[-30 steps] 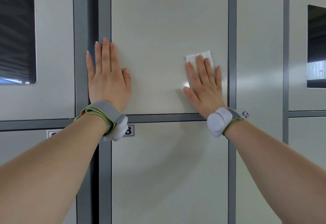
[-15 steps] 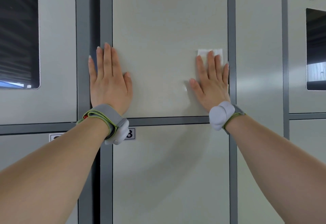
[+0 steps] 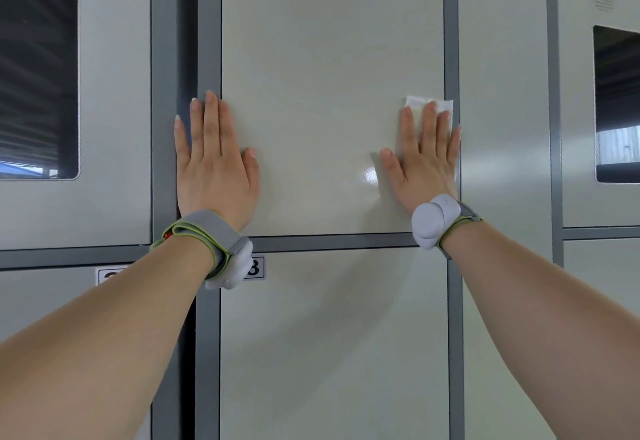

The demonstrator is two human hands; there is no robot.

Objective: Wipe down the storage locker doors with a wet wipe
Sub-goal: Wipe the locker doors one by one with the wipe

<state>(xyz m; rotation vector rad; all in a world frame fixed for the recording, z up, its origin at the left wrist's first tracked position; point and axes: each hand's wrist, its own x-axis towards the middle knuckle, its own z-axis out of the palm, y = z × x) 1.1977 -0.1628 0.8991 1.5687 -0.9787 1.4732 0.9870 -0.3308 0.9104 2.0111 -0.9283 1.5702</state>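
A pale beige locker door (image 3: 329, 76) fills the middle of the view. My right hand (image 3: 424, 159) lies flat with straight fingers on the door's right edge and presses a white wet wipe (image 3: 429, 104) against it; only the wipe's top strip shows above the fingertips. A wet glossy patch shines just left of that hand. My left hand (image 3: 214, 162) rests flat and open on the door's left edge and the grey frame strip (image 3: 209, 24). Both wrists carry grey bands with pale pods.
Another beige door (image 3: 332, 346) sits below, with a number label (image 3: 254, 267) half hidden by my left wristband. Lockers with dark window panels stand at the left (image 3: 38, 65) and far right (image 3: 616, 104). Grey frame bars run between all doors.
My right hand has slid the wipe rightward across the door to its right edge. The left hand has stayed in place.
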